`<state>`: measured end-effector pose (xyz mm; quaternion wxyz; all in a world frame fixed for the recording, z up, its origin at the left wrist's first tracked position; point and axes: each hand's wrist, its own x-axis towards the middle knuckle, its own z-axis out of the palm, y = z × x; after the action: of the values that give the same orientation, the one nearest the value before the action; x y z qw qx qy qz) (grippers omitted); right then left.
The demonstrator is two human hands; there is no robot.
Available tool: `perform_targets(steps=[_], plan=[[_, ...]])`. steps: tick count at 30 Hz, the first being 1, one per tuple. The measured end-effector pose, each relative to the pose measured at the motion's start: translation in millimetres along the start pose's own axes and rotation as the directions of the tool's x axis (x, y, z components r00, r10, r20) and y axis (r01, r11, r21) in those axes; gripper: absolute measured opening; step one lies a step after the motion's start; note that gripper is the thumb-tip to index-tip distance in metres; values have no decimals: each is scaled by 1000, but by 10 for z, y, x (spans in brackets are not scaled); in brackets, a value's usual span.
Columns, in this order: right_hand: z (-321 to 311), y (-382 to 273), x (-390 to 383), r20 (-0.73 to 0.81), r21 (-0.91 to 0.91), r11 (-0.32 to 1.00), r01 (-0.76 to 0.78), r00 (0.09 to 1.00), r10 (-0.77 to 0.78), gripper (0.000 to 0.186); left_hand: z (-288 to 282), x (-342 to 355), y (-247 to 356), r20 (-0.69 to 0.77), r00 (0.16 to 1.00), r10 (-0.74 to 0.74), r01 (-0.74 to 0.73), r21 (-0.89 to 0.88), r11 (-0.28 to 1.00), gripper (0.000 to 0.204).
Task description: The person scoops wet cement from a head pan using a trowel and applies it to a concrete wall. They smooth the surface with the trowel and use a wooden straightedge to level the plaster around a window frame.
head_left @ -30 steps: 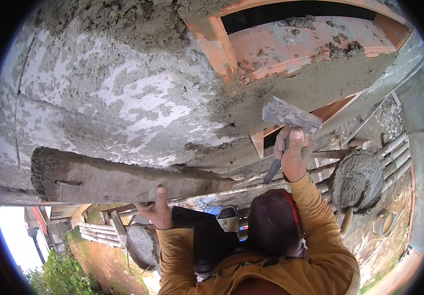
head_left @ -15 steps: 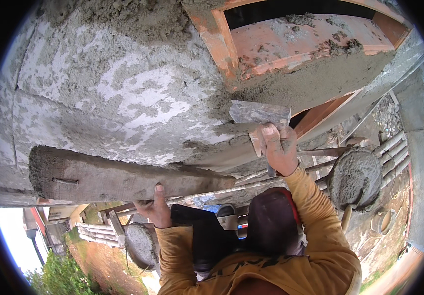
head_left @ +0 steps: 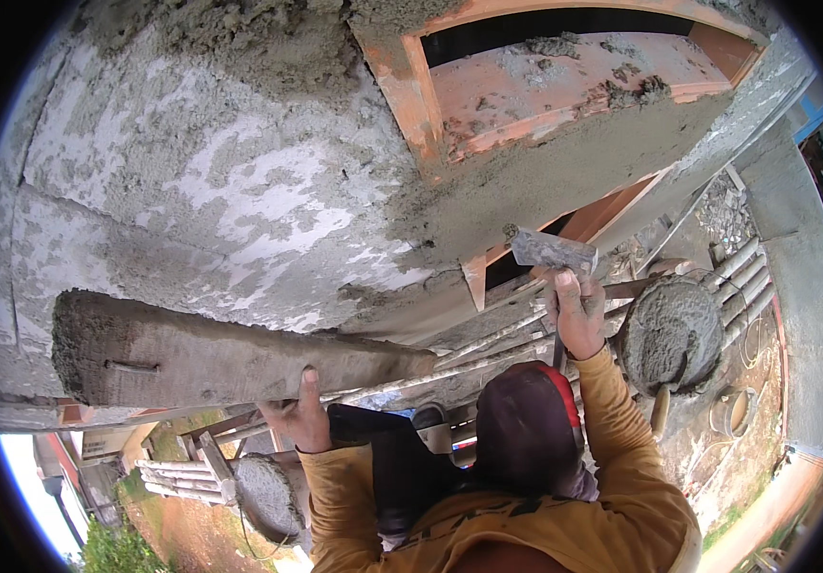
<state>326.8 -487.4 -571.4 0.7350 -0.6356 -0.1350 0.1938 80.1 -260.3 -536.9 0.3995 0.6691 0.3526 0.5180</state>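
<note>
My left hand (head_left: 301, 417) grips the lower edge of a long mortar-crusted wooden board (head_left: 192, 353) with a bent metal piece on it. The board lies along the bottom of a whitish wall (head_left: 239, 191) patched with wet grey mortar. My right hand (head_left: 578, 320) is closed on a trowel (head_left: 555, 250), whose blade has a small lump of mortar at its left end. The blade is just in front of a lower orange-framed opening (head_left: 607, 205), right of the freshest mortar; whether it touches the wall I cannot tell.
An orange-framed opening (head_left: 421, 115) with a mortar-spattered ledge is at the top. A round container of mortar (head_left: 674, 334) stands on poles (head_left: 741, 291) at right, another (head_left: 268, 501) at lower left. A bucket (head_left: 731, 411), dirt ground and plants lie beyond.
My right hand moved the trowel left onto the mortar, then back rightward and down, with a lump now at the blade's end. My left hand stays on the board; the view has shifted slightly.
</note>
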Motion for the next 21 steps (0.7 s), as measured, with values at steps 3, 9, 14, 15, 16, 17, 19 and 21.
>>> perform_targets(steps=[3, 9, 14, 15, 16, 17, 19, 21], plan=[[-548, 554, -230, -137, -192, 976, -106, 987, 80, 32, 141, -10, -59, 66, 998, 23, -22, -18, 1000, 53], [-1091, 1601, -1023, -339, -815, 402, -418, 906, 254, 39, 151, -95, -167, 156, 988, -17, 15, 14, 1000, 53], [-1734, 2341, -1470, -552, -774, 142, -617, 767, 327, 39, 264, -101, -212, 297, 954, 36, -46, 28, 999, 49], [-1685, 2312, -1469, -511, -805, 135, -578, 790, 339, 37, 247, -100, -209, 313, 950, 17, -27, 26, 999, 48], [-1934, 2622, -1662, -580, -792, 66, -607, 781, 230, 35, 382, -125, -138, 337, 942, 7, -1, -19, 1000, 48], [-2090, 2812, -1782, -581, -800, 31, -600, 786, 212, 33, 501, -142, -106, 348, 937, 3, 17, -53, 998, 48], [-1738, 2554, -1755, -519, -814, 76, -576, 780, 351, 30, 366, -142, -80, 377, 926, -25, 23, 9, 1000, 48], [-1801, 2539, -1814, -519, -814, 93, -573, 790, 326, 28, 457, -161, -84, 467, 882, -67, 71, 7, 997, 49]])
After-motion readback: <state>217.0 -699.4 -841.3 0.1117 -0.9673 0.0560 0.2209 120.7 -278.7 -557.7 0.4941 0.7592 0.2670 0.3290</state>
